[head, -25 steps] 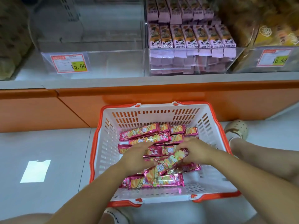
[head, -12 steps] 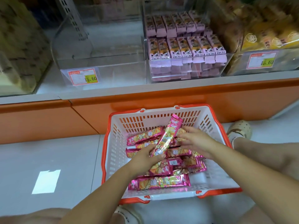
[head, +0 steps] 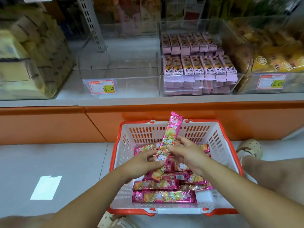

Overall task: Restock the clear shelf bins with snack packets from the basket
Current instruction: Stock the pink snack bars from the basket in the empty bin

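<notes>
A white basket with an orange rim stands on the floor and holds several pink snack packets. One long pink packet stands almost upright above the basket. My left hand grips its lower end. My right hand pinches it from the right side. On the shelf above, a clear bin with a price tag holds nothing.
To the right of that bin, another clear bin is stacked with pale pink packets. Further bins with yellow and brown goods flank both. An orange shelf base runs below. My knee and shoe sit right of the basket.
Both hands lifted one packet out of the pile and raised it upright; my right hand came onto it. The view tilted up toward the shelf.
</notes>
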`<state>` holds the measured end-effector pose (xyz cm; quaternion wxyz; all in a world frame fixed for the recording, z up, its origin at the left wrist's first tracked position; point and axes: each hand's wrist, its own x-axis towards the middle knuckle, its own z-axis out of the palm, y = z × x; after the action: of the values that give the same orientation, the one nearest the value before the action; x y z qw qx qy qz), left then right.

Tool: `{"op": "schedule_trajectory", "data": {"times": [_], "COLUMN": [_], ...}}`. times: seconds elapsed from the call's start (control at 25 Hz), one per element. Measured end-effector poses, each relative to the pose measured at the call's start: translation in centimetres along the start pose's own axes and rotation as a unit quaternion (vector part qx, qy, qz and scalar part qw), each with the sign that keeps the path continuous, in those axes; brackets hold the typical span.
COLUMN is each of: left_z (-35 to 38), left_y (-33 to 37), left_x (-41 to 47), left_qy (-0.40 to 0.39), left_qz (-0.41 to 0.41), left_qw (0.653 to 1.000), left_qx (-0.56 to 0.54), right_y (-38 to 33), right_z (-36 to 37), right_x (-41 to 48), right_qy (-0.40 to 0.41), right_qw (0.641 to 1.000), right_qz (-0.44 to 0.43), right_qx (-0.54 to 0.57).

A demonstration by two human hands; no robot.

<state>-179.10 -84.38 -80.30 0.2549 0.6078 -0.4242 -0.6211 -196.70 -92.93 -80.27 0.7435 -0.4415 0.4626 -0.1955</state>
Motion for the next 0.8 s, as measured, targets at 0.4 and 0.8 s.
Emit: {"op": "schedule_trajectory", "data": {"times": [0.4, 0.8], "left_z": [-6.4, -20.9], "left_y": [5.8, 12.1], "left_x": [-5.2, -5.6], "left_qy": [0.072, 0.518], "left_qz": [0.118, 0.215], "left_qw": [0.99, 0.805], "left_qx": [0.034, 0.195], "right_y": [-8.4, -26.4], "right_z": [6.8, 17.3], "right_x": [-2.2, 10.0], "right_qy": [-0.045, -0.011], "right_qw": [0.975, 0.97], "right_qz": [-0.162, -0.222], "right_qx": [-0.146, -0.099]}}
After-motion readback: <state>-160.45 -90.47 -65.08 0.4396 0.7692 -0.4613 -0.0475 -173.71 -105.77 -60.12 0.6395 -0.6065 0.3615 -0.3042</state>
